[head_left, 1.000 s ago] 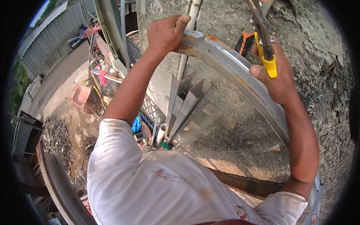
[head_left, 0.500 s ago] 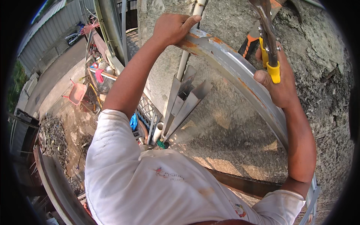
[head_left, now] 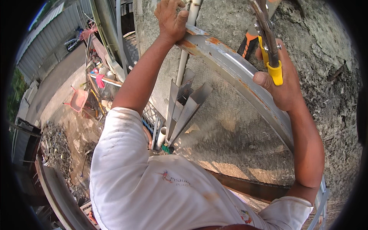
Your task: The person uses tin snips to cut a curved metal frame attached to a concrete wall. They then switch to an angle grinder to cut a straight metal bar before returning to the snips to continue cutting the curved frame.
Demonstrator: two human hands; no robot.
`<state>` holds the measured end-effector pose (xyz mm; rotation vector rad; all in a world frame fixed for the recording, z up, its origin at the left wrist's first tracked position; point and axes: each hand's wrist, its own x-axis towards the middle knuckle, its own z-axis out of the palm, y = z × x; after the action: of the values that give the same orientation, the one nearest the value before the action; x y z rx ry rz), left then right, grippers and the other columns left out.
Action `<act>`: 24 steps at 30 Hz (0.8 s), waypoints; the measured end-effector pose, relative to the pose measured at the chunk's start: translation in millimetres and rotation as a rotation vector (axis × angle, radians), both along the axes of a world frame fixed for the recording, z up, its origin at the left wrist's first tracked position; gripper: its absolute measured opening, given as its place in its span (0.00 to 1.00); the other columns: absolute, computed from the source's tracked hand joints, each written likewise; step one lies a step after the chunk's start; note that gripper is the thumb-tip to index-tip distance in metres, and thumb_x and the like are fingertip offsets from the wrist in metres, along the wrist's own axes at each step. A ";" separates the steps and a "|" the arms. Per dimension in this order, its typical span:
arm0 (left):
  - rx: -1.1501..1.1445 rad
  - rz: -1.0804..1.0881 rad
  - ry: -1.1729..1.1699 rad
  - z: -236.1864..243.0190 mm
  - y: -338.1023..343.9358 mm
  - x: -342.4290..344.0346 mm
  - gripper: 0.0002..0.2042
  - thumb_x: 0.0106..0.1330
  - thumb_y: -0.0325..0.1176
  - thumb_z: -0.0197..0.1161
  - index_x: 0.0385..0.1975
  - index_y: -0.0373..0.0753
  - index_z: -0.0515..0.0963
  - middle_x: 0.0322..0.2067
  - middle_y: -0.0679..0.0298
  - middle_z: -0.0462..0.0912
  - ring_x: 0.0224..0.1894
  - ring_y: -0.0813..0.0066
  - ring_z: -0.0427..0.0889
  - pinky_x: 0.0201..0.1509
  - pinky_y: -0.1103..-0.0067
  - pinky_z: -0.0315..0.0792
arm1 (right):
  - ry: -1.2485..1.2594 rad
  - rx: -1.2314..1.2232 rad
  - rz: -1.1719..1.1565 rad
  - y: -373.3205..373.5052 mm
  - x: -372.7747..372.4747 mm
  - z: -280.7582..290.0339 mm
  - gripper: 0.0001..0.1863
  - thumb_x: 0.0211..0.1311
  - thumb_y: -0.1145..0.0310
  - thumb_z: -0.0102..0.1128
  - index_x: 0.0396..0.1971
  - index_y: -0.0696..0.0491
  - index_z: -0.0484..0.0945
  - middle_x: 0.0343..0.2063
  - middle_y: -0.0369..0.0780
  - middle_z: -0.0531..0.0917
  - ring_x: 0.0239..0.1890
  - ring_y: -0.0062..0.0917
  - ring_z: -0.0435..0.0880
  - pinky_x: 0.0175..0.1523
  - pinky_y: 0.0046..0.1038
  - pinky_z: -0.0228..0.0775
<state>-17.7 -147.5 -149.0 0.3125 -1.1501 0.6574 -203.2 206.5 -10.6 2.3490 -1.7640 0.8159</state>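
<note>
A long grey metal channel [head_left: 245, 82] with rust patches curves across the view in front of me. At its rusty upper end is my left hand [head_left: 171, 23], raised with thumb and fingers apart; its wrist side is close against the metal, though contact is unclear. My right hand [head_left: 287, 82] is wrapped around a plier-type hand tool [head_left: 273, 53] with dark metal parts, bolts and yellow grips. The tool's head runs out of the top of the picture. Behind it, a hammer [head_left: 247, 44] with an orange and black handle lies against the rough concrete.
Below the channel, several metal profiles [head_left: 191, 107] stand beside a white pipe [head_left: 161, 134]. Another pale pipe [head_left: 182, 69] runs along the concrete surface [head_left: 326, 96]. Far below on the left are a reddish wheelbarrow [head_left: 78, 100], a rubble heap [head_left: 55, 147] and a curved beam [head_left: 57, 195].
My left hand has shifted up and left, its fingers lifting from the channel's end. My right hand and the tool have moved slightly left in the picture.
</note>
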 end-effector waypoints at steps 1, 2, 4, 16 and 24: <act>-0.057 -0.035 0.023 0.6 -6.7 -4.7 0.23 0.75 0.50 0.44 0.26 0.37 0.70 0.27 0.52 0.69 0.32 0.52 0.68 0.39 0.61 0.60 | -0.008 0.004 0.017 0.0 1.3 -0.5 0.46 0.45 0.31 0.71 0.55 0.49 0.69 0.41 0.40 0.79 0.44 0.33 0.81 0.51 0.38 0.72; -0.005 -0.197 0.002 16.2 22.7 -28.2 0.23 0.75 0.50 0.44 0.26 0.37 0.70 0.28 0.52 0.69 0.33 0.52 0.68 0.39 0.61 0.61 | -0.004 0.010 -0.012 5.6 -5.1 -0.1 0.46 0.44 0.32 0.72 0.55 0.49 0.69 0.41 0.40 0.79 0.44 0.33 0.81 0.51 0.38 0.72; 0.091 -0.401 -0.107 43.8 42.3 -28.8 0.24 0.74 0.53 0.45 0.27 0.39 0.73 0.26 0.56 0.70 0.32 0.54 0.70 0.37 0.62 0.62 | -0.002 -0.010 -0.016 4.4 -7.9 2.3 0.46 0.44 0.33 0.73 0.56 0.49 0.68 0.41 0.40 0.79 0.44 0.34 0.81 0.51 0.38 0.72; 1.101 -0.141 -0.524 44.4 188.1 52.9 0.39 0.72 0.68 0.37 0.36 0.35 0.84 0.26 0.46 0.83 0.36 0.45 0.84 0.42 0.59 0.75 | -0.021 -0.026 0.001 2.6 -12.0 -1.8 0.47 0.47 0.28 0.66 0.57 0.50 0.69 0.41 0.41 0.77 0.47 0.34 0.80 0.52 0.39 0.71; 0.307 -0.393 -0.325 42.1 76.0 7.0 0.21 0.74 0.48 0.44 0.24 0.37 0.70 0.27 0.52 0.68 0.32 0.52 0.68 0.39 0.62 0.61 | -0.036 -0.023 -0.027 6.7 -5.8 -1.1 0.49 0.46 0.25 0.65 0.57 0.50 0.69 0.42 0.40 0.78 0.46 0.34 0.80 0.52 0.40 0.72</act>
<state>-10.6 -71.5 -107.0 0.2324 -1.5771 0.1848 -209.0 213.2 -11.7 2.3048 -1.7860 0.8756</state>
